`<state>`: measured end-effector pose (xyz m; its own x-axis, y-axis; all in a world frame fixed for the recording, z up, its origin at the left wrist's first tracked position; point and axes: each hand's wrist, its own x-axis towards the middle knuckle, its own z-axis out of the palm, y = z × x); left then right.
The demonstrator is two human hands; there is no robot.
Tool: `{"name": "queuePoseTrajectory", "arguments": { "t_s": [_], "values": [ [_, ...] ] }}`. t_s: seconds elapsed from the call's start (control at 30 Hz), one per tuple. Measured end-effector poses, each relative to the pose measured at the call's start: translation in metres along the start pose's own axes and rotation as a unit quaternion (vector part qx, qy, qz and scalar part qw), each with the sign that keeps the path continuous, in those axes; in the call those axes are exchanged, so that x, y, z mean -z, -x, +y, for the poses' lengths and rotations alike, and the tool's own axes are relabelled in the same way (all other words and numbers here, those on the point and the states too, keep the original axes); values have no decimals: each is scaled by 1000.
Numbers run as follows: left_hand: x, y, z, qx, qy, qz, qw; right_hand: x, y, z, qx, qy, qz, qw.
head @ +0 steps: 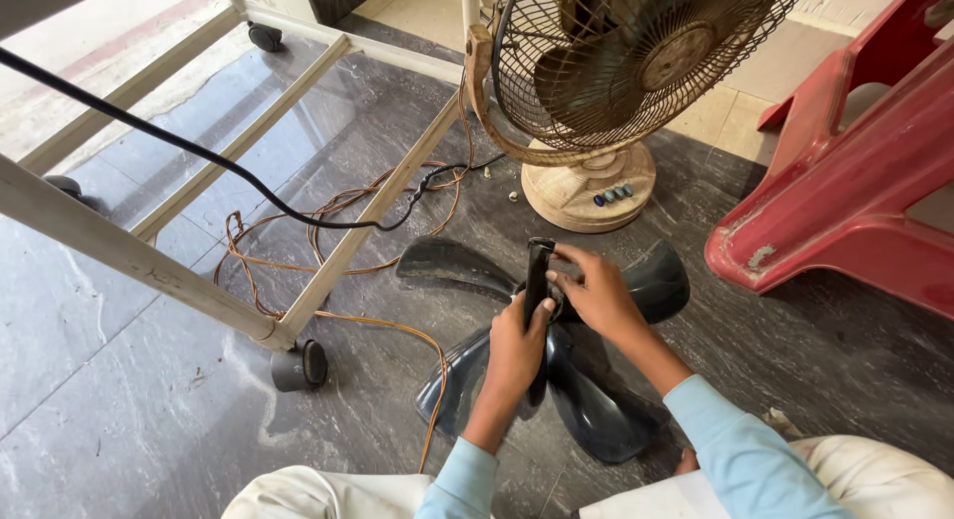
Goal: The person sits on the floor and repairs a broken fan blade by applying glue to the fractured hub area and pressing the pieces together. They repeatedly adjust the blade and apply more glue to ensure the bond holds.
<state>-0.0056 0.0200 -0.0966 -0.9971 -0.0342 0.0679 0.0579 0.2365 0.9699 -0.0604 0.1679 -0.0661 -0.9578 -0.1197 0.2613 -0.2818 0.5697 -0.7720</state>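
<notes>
Dark grey plastic fan blade [596, 400], glossy and curved, lies on the veined grey stone floor [149, 380] under both hands. The left hand [515, 350] grips a slim black tool [538, 276] upright on the hub; the right hand [596, 293] pinches its upper part. Seemingly the hub is being worked; steady downward pressure comes next. Beyond the hands stand a rusty wire-caged fan [616, 72], orange cable [338, 231] and a red plastic stool [855, 181].

Glossy dark plastic fan blade [596, 400]; smooth black plastic tool [538, 271] at its hub. At twelve o'clock, a rusty wire fan guard [636, 52]. Scuffed red plastic chair [845, 191] at two o'clock. Polished grey stone floor [129, 400].
</notes>
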Motion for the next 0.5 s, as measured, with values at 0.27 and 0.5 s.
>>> {"name": "queuePoseTrajectory", "arguments": {
  "t_s": [0.27,0.5],
  "values": [
    [3,2,-6,-41,26,-59,997,19,-1,3,-9,-35,23,999],
    [11,18,12,15,-30,-118,992,26,1,8,-75,-77,64,992]
  ]
}}
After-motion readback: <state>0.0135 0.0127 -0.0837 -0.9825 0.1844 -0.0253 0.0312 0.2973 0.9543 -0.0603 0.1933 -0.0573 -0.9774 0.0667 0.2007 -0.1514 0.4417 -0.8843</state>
